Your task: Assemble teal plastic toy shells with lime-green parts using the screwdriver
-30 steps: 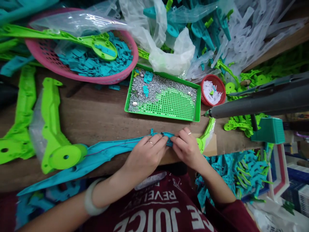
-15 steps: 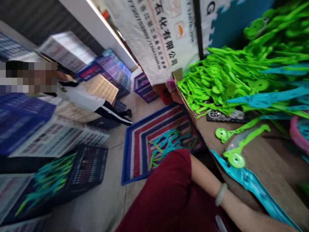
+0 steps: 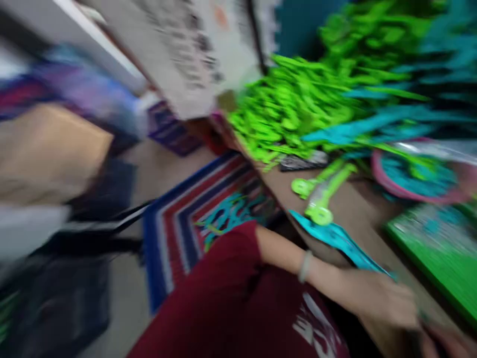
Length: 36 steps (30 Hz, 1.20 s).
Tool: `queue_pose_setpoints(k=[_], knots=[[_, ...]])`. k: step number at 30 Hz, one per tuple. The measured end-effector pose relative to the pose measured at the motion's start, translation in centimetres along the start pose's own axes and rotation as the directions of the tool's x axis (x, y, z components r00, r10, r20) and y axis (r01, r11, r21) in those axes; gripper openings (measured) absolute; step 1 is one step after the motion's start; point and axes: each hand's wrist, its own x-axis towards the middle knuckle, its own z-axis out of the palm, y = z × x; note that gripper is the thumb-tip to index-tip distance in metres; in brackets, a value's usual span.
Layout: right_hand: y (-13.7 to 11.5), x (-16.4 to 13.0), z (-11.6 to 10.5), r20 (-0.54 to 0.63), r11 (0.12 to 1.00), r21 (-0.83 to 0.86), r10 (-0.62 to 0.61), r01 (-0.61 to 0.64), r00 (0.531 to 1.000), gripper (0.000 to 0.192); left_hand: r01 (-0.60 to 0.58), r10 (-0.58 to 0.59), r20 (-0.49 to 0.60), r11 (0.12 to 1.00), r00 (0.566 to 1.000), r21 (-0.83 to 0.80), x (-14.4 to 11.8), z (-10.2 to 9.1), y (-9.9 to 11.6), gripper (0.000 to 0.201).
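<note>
My left hand [image 3: 391, 301], a pale bracelet [image 3: 304, 266] on its wrist, is at the lower right over the table edge. Its fingers look curled, with something dark and blurred at their tips. Just beyond lies a long turquoise plastic piece [image 3: 341, 239], one end close to the hand; I cannot tell if they touch. My right hand [image 3: 449, 343] shows only in part at the bottom right corner, smeared by motion, close to the left. Two green plastic pieces with round ends, one of them [image 3: 320, 211] nearer me, lie past the turquoise piece.
A big heap of green pieces [image 3: 290, 104], mixed with turquoise ones, covers the table's far side. Right of it are a pink basin [image 3: 378, 171] and a green box [image 3: 439, 271]. A striped tray [image 3: 167, 223] with pieces inside is on the floor, left. A phone [image 3: 303, 161] borders the heap.
The view has swung right, so the table things sit further left. Both hands, out of view before, now show at the lower right, and the pink basin is more fully visible.
</note>
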Motion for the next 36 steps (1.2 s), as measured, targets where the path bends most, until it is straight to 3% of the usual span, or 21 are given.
queue_pose_setpoints(k=[2,4,6,10,12,14,29,36], knots=[[1.8,-3.3,-4.2,-0.088,0.989,-0.107,0.092,-0.101,0.992,0.013,-0.281,0.280,-0.042,0.959,0.959,-0.040,-1.8,1.1,3.6,0.027],[2.2,-5.8,-7.0,-0.146,0.973,-0.179,0.118,-0.144,0.982,0.018,-0.538,0.535,-0.061,0.836,0.843,-0.104,-3.5,1.3,4.2,0.024],[2.3,-6.5,-8.2,-0.179,0.982,-0.181,0.019,-0.052,0.984,0.018,-0.704,0.689,-0.149,0.700,0.710,-0.119,-2.9,0.9,1.6,0.020],[2.7,-5.6,-8.4,-0.232,0.982,-0.183,-0.009,-0.035,0.973,0.019,-0.807,0.738,-0.421,0.590,0.526,0.026,2.3,0.1,-5.9,0.020],[2.5,-5.6,-8.2,-0.225,0.985,-0.167,0.003,-0.042,0.974,0.019,-0.807,0.748,-0.425,0.587,0.509,0.067,3.5,-0.1,-8.1,0.018],[2.4,-5.8,-8.2,-0.205,0.988,-0.148,0.015,-0.046,0.979,0.019,-0.805,0.747,-0.438,0.588,0.500,0.085,3.5,-0.1,-8.8,0.015],[1.9,-5.8,-8.8,-0.155,0.994,-0.100,0.027,-0.042,0.987,0.020,-0.809,0.739,-0.462,0.584,0.490,0.075,2.9,-0.8,-8.0,0.019],[2.2,-5.5,-8.7,-0.136,0.994,-0.109,0.006,-0.021,0.991,0.019,-0.792,0.741,-0.437,0.602,0.509,0.099,3.0,-0.6,-7.9,0.019]])
